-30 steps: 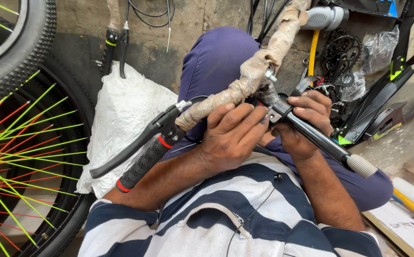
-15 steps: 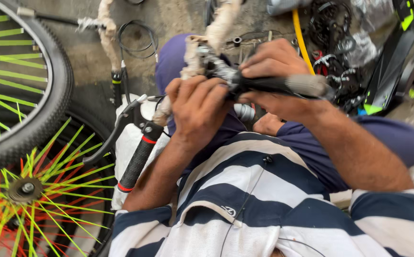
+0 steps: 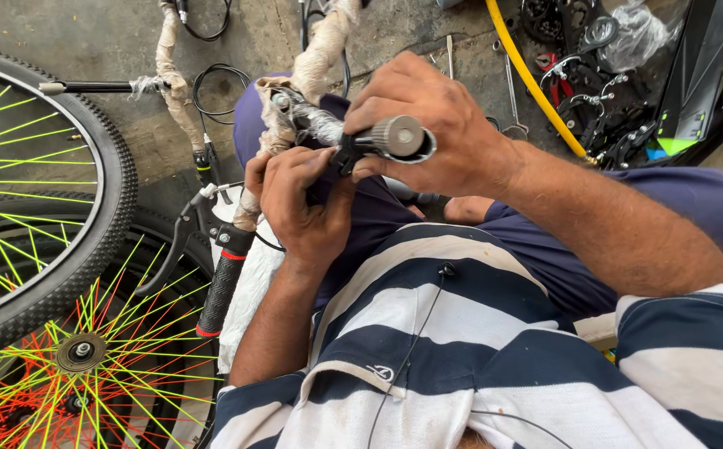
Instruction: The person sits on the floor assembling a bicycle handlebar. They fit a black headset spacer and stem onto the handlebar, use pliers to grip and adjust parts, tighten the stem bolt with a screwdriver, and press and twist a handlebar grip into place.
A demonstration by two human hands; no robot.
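A bicycle handlebar (image 3: 320,50) wrapped in tan paper lies across my lap. My right hand (image 3: 432,125) grips its grey bar end (image 3: 399,137), which points toward the camera. My left hand (image 3: 299,204) holds the bar just beside it, fingers curled around the clamp and the silver wrapped section (image 3: 316,125). The other end of the bar hangs to the left with a black and red grip (image 3: 220,287) and a black brake lever (image 3: 170,245).
Two bicycle wheels (image 3: 62,249) with green and orange spokes lean at the left. A yellow hose (image 3: 532,79), black bike parts and tools (image 3: 594,108) lie on the concrete floor at the upper right. A white sack (image 3: 249,283) sits under the handlebar.
The bar end has swung round toward the camera. My right hand has shifted onto the grey grip end, and my left hand has slid lower along the bar.
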